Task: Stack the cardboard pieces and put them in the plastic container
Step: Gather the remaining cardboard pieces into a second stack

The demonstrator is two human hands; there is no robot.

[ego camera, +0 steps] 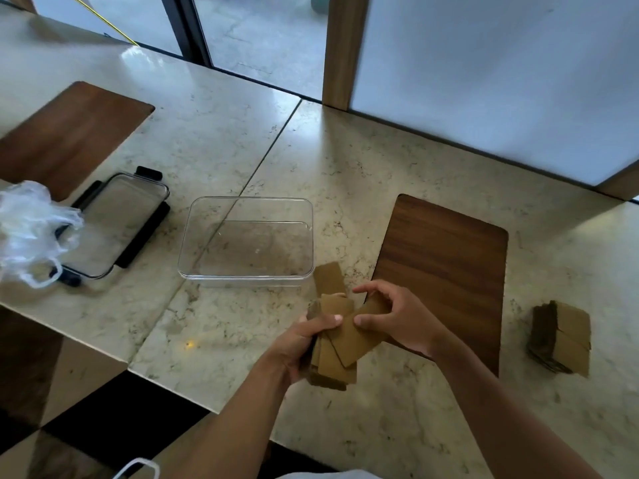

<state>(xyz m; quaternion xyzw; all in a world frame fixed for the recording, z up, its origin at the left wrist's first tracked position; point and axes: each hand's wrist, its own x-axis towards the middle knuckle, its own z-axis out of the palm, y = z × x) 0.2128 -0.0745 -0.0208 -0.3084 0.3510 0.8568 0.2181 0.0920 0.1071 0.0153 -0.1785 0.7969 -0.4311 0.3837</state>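
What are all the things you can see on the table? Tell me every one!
plastic container: one, clear, empty, middle of table
container lid: one, clear with black clips, left of container
plastic bag: one, white, crumpled, far left
wooden mats: two, dark brown, one right, one far left
cardboard stack: one, brown, far right
cardboard pieces: several, brown, uneven bunch in both hands
table: one, beige marble
left hand: grips the bunch
right hand: pinches the top piece
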